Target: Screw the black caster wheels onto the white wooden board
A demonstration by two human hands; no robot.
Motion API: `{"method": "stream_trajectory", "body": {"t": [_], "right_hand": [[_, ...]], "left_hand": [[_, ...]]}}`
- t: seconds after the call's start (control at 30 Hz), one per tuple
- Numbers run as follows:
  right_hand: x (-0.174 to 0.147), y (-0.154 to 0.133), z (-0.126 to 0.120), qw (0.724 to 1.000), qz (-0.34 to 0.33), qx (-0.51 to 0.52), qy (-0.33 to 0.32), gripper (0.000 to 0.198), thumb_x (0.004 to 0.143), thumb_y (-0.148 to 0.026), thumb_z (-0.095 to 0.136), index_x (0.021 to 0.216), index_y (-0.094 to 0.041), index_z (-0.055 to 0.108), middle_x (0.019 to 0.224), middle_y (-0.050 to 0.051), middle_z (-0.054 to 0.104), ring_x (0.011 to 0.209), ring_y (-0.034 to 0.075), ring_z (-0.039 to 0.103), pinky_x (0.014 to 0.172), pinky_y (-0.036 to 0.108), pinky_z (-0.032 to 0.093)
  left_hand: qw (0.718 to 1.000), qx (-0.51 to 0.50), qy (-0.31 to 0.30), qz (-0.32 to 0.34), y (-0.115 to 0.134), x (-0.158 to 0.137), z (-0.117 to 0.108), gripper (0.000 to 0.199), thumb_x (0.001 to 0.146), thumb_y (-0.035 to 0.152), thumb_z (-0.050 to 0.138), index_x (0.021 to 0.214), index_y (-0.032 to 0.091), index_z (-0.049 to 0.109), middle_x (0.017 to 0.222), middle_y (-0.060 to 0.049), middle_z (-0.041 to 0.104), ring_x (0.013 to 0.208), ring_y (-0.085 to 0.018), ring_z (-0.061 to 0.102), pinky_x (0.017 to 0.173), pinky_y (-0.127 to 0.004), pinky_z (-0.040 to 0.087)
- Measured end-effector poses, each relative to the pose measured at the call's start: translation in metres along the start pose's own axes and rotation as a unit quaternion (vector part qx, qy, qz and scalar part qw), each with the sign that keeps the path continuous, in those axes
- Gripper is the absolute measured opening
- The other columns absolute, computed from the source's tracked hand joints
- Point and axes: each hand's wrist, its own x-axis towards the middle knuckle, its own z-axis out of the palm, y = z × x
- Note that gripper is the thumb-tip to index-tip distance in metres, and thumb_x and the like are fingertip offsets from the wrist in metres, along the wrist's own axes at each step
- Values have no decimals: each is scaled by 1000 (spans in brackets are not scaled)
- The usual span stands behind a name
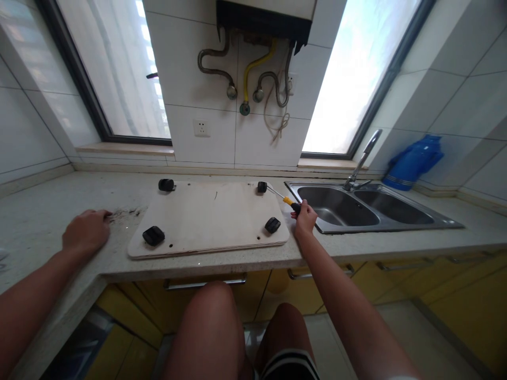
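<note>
My right hand [304,217] is closed round the black-and-yellow handle of a screwdriver [288,201]. The shaft slants up and left, its tip at a black caster [262,187] on the far right corner of a white board [214,216]. The board lies flat on the counter, with more black casters at its other corners: far left [166,185], near left [153,236] and near right [272,225]. To the board's left, my left hand [86,231] rests on the counter, fingers bent together beside small dark bits [125,213]. Whatever its fingertips hold is hidden.
A steel double sink [340,206] with a tap [362,161] is set into the counter [47,200] on the right. Beyond it stands a blue thermos-like jug [414,162]. Hoses [247,79] hang under a wall heater [265,18]. My knees are against the yellow cabinets [257,290].
</note>
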Motion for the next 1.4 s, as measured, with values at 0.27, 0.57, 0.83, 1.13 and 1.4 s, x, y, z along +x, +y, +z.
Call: {"method": "stream_trajectory", "body": {"t": [0.27,0.57,0.83,1.13,1.4], "right_hand": [[-1,-7,0,998,41,49,25,35,111,-50,70,117,-16,73,98,1,74,75,12,69,67,27,62],[-78,-52,-23,985,22,167,42,46,112,-62,62,97,-18,65,72,-4,65,51,6,51,46,19,40],[-224,-86,-74,981,-38,188,-33,63,89,-81,75,90,-18,76,55,-2,63,41,12,53,37,20,34],[-247,-94,-104,983,-63,170,14,63,89,-81,77,85,-19,79,56,0,64,42,14,56,36,22,39],[-258,-102,-103,979,-67,191,21,58,92,-76,77,83,-19,80,61,1,66,44,12,57,37,22,42]], "left_hand": [[918,-355,90,-155,90,-4,-5,24,89,-4,67,79,17,69,69,3,60,72,-15,53,74,-26,41],[799,-583,-46,-139,173,-80,-2,18,97,0,72,91,16,77,92,-3,74,81,-9,69,83,-19,62],[708,-637,-279,-126,218,-186,8,24,78,24,104,94,21,86,101,-5,77,83,-11,69,79,-20,64],[685,-640,-341,-72,242,-223,11,44,67,43,112,96,24,86,98,-3,75,84,-13,68,75,-23,61],[719,-621,-311,-28,242,-231,4,40,71,49,109,95,26,86,100,-3,76,85,-14,69,78,-23,64]]}}
